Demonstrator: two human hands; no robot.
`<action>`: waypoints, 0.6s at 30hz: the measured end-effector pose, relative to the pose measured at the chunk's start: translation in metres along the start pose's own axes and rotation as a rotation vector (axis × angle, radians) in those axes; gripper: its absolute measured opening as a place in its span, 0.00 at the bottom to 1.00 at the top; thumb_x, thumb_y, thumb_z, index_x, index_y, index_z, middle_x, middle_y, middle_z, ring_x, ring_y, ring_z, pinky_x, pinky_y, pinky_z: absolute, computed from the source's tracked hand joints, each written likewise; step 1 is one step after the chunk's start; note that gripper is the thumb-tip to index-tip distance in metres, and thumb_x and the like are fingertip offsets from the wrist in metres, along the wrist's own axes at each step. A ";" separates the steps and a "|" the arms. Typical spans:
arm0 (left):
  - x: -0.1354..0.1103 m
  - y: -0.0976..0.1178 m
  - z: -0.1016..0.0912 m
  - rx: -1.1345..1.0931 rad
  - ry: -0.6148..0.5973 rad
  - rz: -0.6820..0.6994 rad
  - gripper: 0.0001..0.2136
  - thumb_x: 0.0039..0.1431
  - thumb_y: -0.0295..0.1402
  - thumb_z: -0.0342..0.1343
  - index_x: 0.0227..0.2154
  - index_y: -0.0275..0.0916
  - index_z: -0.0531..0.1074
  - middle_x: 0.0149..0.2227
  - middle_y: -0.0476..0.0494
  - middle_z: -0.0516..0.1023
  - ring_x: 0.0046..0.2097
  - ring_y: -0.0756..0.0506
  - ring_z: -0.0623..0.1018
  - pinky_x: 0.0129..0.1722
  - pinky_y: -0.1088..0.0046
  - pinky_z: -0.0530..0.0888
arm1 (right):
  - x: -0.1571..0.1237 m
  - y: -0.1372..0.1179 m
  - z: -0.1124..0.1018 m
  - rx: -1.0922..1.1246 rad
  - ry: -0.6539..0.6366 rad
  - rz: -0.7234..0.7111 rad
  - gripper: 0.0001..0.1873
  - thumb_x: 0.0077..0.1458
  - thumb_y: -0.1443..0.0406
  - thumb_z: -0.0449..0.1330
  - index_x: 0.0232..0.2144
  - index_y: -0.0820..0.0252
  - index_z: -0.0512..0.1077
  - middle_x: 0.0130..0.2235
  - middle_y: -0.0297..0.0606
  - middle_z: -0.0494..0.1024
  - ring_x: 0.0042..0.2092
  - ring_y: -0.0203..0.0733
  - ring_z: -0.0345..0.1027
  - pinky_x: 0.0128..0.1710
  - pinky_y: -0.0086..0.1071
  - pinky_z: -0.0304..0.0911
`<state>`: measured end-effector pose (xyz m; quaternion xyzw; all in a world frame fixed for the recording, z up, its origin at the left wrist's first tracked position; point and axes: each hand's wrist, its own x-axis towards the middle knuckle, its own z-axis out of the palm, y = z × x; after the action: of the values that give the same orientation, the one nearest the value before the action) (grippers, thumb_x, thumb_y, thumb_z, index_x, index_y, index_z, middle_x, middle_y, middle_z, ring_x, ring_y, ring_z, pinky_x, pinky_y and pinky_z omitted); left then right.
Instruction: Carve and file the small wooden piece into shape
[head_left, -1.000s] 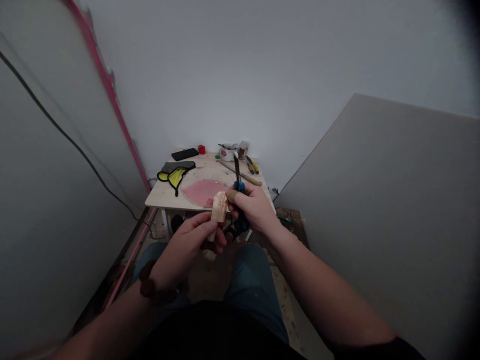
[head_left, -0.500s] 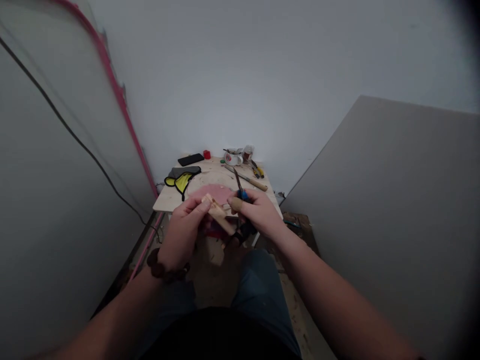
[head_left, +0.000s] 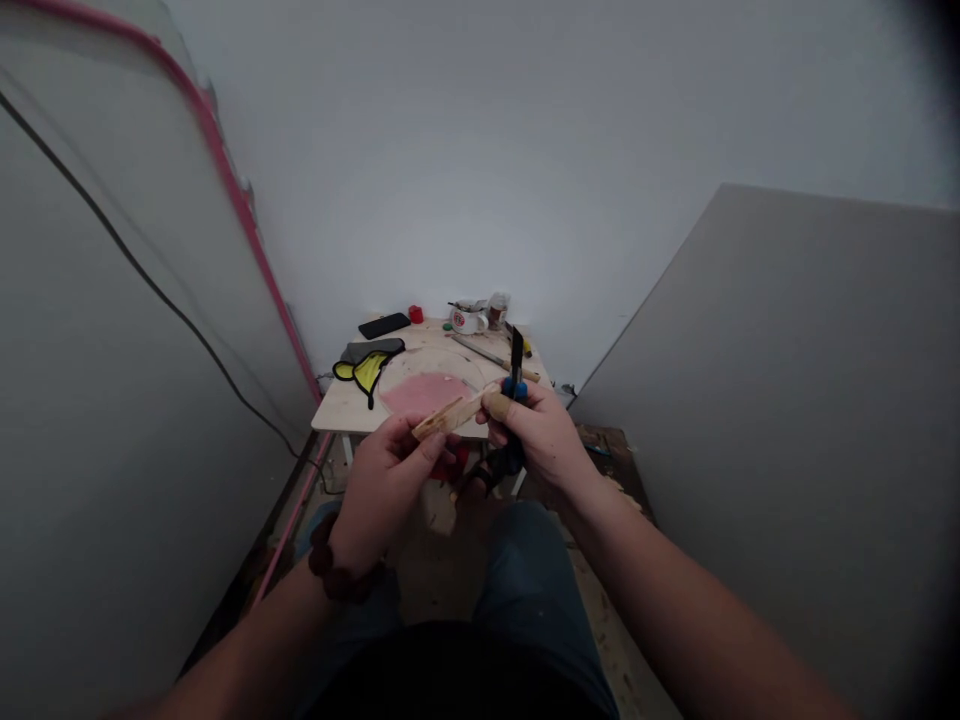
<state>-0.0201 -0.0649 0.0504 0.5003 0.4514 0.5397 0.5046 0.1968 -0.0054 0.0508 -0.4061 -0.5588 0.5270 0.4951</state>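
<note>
A pale strip of wood (head_left: 453,416) spans the gap between my two hands above the front of the small table. My left hand (head_left: 390,465) pinches its near end between thumb and fingers. My right hand (head_left: 541,430) is closed around a utility knife (head_left: 515,388) with a blue collar and a dark blade pointing up and away. The right thumb, wrapped in a tan covering, rests at the wood's far end. The knife's handle is mostly hidden inside my right hand.
On the wooden table (head_left: 337,408) lie a pink round patch (head_left: 420,392), a grey-yellow cloth (head_left: 369,368), a black phone (head_left: 384,325) and a wooden-handled tool (head_left: 491,356). A white mug (head_left: 468,320) stands at the back. Walls close in left and ahead; a grey panel (head_left: 787,400) rises at right.
The wood strip has swung from slanting down toward my body to slanting up toward my right hand. My right hand has shifted right, and the knife blade now stands more upright.
</note>
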 end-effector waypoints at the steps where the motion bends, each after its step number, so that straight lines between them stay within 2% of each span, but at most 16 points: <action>1: -0.002 0.000 0.000 0.021 -0.002 0.024 0.19 0.64 0.49 0.76 0.45 0.38 0.85 0.37 0.41 0.90 0.38 0.41 0.87 0.39 0.69 0.82 | 0.001 -0.001 0.001 0.024 0.001 0.003 0.17 0.65 0.50 0.74 0.34 0.55 0.79 0.28 0.33 0.78 0.26 0.37 0.61 0.26 0.32 0.58; 4: -0.004 -0.003 0.000 -0.025 -0.035 0.013 0.18 0.65 0.47 0.77 0.45 0.37 0.86 0.37 0.41 0.90 0.38 0.42 0.87 0.41 0.70 0.83 | 0.004 -0.004 0.004 0.113 0.012 0.005 0.16 0.62 0.52 0.75 0.35 0.55 0.77 0.30 0.33 0.79 0.25 0.35 0.61 0.26 0.31 0.58; 8: -0.003 -0.010 -0.002 -0.413 -0.151 -0.264 0.19 0.73 0.49 0.69 0.50 0.36 0.85 0.41 0.35 0.91 0.36 0.42 0.88 0.38 0.69 0.84 | 0.011 -0.007 0.008 0.237 -0.006 0.050 0.15 0.57 0.56 0.76 0.33 0.55 0.75 0.27 0.30 0.77 0.23 0.34 0.59 0.25 0.30 0.58; 11: -0.001 -0.015 -0.003 -0.651 -0.242 -0.429 0.17 0.78 0.44 0.64 0.54 0.34 0.84 0.44 0.33 0.91 0.36 0.42 0.89 0.37 0.68 0.86 | 0.014 -0.006 0.010 0.303 -0.066 0.102 0.16 0.56 0.56 0.77 0.32 0.55 0.74 0.25 0.28 0.74 0.23 0.33 0.57 0.24 0.30 0.57; 15: -0.002 -0.017 -0.001 -0.782 -0.280 -0.479 0.14 0.82 0.40 0.61 0.55 0.35 0.83 0.44 0.35 0.91 0.37 0.44 0.90 0.39 0.69 0.87 | 0.016 0.002 0.015 0.356 -0.124 0.136 0.19 0.56 0.54 0.77 0.31 0.55 0.73 0.26 0.29 0.74 0.23 0.33 0.56 0.23 0.30 0.55; 18: -0.002 -0.013 0.001 -0.823 -0.240 -0.516 0.14 0.84 0.38 0.57 0.51 0.34 0.83 0.40 0.37 0.90 0.35 0.45 0.89 0.38 0.71 0.87 | 0.017 0.010 0.019 0.305 -0.097 0.142 0.22 0.56 0.50 0.78 0.32 0.54 0.73 0.26 0.29 0.74 0.23 0.34 0.56 0.24 0.30 0.56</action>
<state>-0.0178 -0.0659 0.0370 0.1905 0.2487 0.4692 0.8257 0.1742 0.0091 0.0435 -0.3388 -0.4654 0.6584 0.4849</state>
